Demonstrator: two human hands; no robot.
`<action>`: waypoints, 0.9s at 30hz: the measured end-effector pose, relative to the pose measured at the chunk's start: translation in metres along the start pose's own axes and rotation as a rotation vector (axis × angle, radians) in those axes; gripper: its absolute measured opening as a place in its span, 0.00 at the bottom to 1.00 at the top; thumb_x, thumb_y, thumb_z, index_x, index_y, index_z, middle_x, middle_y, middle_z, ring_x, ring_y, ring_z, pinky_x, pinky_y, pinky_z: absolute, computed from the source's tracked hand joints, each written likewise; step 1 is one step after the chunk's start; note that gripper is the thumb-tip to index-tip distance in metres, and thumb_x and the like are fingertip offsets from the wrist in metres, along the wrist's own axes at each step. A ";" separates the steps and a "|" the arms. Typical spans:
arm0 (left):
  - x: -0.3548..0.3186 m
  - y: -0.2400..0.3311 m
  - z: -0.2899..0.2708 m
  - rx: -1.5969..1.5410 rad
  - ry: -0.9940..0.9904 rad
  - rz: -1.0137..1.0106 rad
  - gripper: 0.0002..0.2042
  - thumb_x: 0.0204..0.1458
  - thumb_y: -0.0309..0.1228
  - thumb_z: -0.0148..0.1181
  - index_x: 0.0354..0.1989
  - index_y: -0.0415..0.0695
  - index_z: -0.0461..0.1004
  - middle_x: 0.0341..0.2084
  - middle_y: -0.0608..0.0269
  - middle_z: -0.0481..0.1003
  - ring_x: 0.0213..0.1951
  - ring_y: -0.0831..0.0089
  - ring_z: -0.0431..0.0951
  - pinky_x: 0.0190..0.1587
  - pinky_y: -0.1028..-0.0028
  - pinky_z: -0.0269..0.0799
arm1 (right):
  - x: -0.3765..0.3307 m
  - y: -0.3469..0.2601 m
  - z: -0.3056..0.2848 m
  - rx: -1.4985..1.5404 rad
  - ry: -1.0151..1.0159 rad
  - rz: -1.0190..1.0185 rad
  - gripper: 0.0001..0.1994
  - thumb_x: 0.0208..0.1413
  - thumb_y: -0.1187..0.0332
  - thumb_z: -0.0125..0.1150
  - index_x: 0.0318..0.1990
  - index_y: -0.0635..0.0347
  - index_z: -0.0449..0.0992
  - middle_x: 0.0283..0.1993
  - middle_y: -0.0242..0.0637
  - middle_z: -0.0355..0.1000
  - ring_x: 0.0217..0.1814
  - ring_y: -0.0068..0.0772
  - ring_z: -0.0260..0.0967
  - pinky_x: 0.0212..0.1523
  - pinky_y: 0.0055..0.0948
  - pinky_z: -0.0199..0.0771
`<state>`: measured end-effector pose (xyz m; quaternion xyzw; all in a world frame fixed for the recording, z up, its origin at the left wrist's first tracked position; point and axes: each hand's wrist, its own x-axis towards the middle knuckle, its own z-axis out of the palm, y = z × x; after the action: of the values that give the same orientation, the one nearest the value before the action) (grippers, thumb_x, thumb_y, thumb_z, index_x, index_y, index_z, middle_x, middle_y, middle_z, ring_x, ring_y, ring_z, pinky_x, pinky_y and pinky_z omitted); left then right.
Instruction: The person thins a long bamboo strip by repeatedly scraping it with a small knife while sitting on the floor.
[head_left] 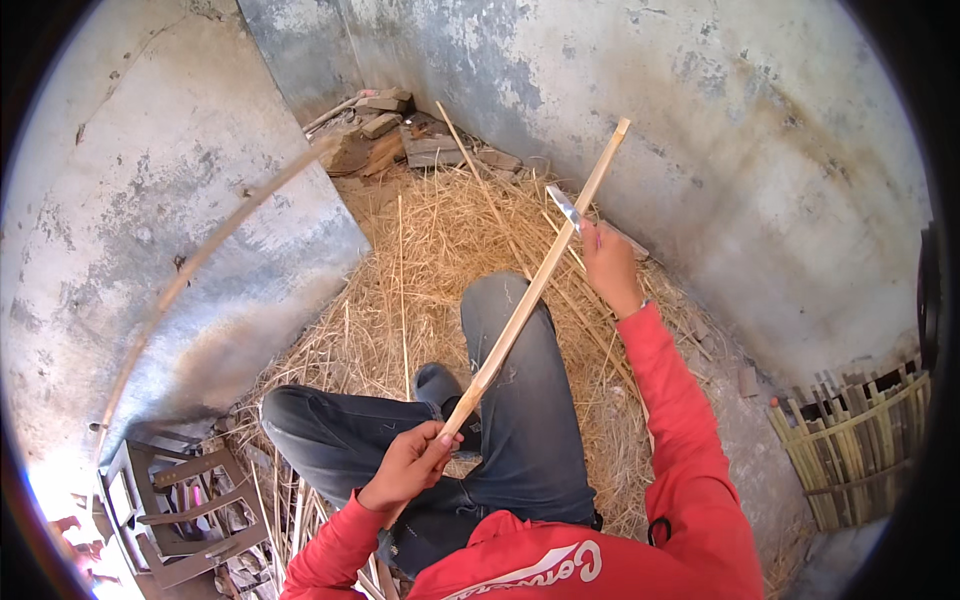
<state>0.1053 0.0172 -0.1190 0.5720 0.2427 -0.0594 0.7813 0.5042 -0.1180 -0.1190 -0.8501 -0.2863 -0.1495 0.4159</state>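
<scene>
A long, pale strip of split bamboo slants from my lap up toward the far wall, crossing over my raised right knee. Near its lower end, my left hand is closed around the strip, thumb on top. My right hand grips a knife, its handle mostly hidden in the fingers. The knife's shiny blade lies across the strip in its upper part, touching or very close to it; I cannot tell which.
Pale shavings cover the floor around my legs, with thin bamboo strips among them. Broken bricks lie in the far corner. A dark wooden frame stands at lower left, a slatted bamboo basket at right. Worn walls enclose the corner.
</scene>
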 end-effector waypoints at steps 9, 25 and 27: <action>-0.005 -0.002 -0.007 -0.080 -0.043 -0.037 0.13 0.72 0.35 0.49 0.52 0.38 0.73 0.21 0.74 0.63 0.17 0.88 0.57 0.19 0.82 0.51 | -0.032 0.013 -0.019 0.068 -0.162 0.112 0.29 0.72 0.49 0.49 0.27 0.68 0.74 0.17 0.53 0.63 0.19 0.54 0.62 0.27 0.48 0.62; -0.009 -0.019 -0.006 0.021 0.016 0.018 0.12 0.72 0.36 0.51 0.51 0.39 0.74 0.21 0.76 0.63 0.18 0.89 0.57 0.20 0.83 0.51 | -0.037 0.017 -0.022 0.097 -0.256 0.126 0.32 0.71 0.45 0.48 0.25 0.68 0.73 0.16 0.45 0.62 0.19 0.42 0.58 0.27 0.45 0.59; -0.012 -0.020 -0.005 -0.011 0.008 -0.003 0.12 0.72 0.36 0.51 0.51 0.39 0.75 0.21 0.76 0.63 0.18 0.89 0.57 0.20 0.83 0.51 | -0.033 0.025 -0.026 0.136 -0.379 0.209 0.33 0.72 0.44 0.47 0.25 0.67 0.72 0.16 0.42 0.59 0.19 0.39 0.57 0.26 0.44 0.59</action>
<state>0.0858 0.0134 -0.1318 0.5674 0.2470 -0.0570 0.7834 0.4928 -0.1631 -0.1345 -0.8580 -0.2792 0.0763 0.4244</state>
